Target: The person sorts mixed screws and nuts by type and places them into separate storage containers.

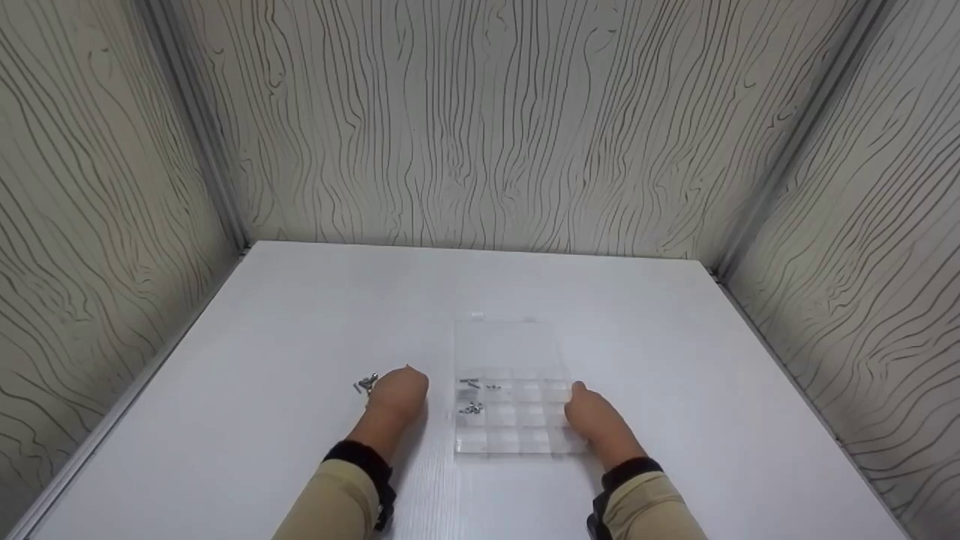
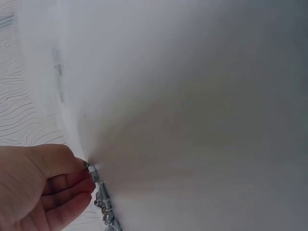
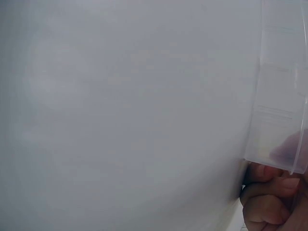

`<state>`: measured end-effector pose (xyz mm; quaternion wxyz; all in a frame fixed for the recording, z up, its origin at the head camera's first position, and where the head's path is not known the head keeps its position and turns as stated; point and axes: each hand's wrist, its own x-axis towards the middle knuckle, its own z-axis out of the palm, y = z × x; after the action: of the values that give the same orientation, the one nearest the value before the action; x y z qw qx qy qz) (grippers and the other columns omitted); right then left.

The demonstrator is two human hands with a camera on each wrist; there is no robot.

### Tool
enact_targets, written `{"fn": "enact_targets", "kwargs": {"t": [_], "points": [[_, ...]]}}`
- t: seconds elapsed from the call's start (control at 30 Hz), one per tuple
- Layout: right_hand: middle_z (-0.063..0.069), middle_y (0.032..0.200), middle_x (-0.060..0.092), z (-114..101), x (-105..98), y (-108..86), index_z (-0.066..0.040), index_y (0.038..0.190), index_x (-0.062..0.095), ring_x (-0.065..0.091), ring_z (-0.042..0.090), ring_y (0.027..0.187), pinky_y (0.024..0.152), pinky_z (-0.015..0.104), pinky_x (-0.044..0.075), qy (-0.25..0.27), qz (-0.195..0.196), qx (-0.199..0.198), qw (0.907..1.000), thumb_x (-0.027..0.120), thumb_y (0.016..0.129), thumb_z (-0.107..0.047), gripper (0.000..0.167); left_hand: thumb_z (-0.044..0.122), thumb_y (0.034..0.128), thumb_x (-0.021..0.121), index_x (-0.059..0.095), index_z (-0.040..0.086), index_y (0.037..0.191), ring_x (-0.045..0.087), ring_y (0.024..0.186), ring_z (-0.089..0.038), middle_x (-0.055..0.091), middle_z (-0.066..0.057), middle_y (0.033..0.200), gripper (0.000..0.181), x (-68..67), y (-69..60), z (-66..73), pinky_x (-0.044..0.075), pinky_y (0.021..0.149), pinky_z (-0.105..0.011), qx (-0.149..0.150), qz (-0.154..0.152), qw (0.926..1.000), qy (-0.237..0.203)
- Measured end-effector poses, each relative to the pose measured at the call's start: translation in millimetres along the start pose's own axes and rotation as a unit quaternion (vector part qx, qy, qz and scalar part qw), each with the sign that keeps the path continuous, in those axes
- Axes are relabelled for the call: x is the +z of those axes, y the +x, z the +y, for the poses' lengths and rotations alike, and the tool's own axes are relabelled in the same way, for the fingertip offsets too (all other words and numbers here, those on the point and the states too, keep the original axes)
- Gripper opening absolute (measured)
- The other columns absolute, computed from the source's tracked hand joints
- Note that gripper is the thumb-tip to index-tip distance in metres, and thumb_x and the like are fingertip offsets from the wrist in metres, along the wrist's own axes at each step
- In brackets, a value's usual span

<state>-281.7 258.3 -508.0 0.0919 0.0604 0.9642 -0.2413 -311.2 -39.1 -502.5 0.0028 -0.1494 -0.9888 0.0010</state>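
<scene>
The bare left hand [image 1: 401, 391] is curling at a small pile of silver metal fasteners [image 2: 107, 211] on the white table [image 1: 300, 315], its fingertips touching one piece; whether they are pinching it, I cannot tell. The right hand [image 1: 596, 420] is pinching the right edge of an open, clear plastic compartment box [image 1: 535, 439], which is lying between both hands and holding small silver metal pieces [image 1: 472, 409]

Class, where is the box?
In the head view, the box lies on the table, between the left hand and the right hand holding its right edge.
</scene>
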Motion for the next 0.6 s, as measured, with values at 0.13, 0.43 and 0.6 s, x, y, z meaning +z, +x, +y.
{"fn": "enact_targets", "kwargs": {"t": [0.13,0.43,0.6], "points": [[0.035,0.119,0.047,-1,0,-0.2,0.017,0.131,0.027,0.046,0.045,0.112,0.093,0.051,0.041,-0.003,-0.001,0.007,1.0000,0.034,0.092,-0.007,0.047,0.000,0.0842,0.055,0.062,0.004,0.079,0.061,0.072,-0.023,0.061,-0.011,0.075,0.010,-0.2,1.0,0.2,0.053,0.063,-0.034,-0.011,-0.011,0.9999,-0.005],[0.033,0.113,0.052,2,1,1.2,0.016,0.127,0.032,0.052,0.042,0.105,0.089,0.049,0.043,-0.014,0.003,-0.011,0.9998,0.035,0.091,-0.006,0.043,0.005,0.0832,0.057,0.061,0.005,0.107,0.060,0.098,-0.025,0.063,-0.011,0.101,0.024,-19.9,1.1,9.4,0.050,0.084,-0.037,-0.026,-0.019,0.9967,-0.075],[0.034,0.111,0.052,2,1,2.3,0.017,0.127,0.032,0.053,0.042,0.102,0.088,0.049,0.044,-0.023,0.009,-0.021,0.9995,0.037,0.090,-0.006,0.044,0.006,0.0800,0.061,0.062,0.007,0.103,0.061,0.091,-0.023,0.065,-0.008,0.093,0.023,-31.2,-0.2,25.5,0.051,0.078,-0.035,0.010,0.023,0.9929,-0.117]]}}
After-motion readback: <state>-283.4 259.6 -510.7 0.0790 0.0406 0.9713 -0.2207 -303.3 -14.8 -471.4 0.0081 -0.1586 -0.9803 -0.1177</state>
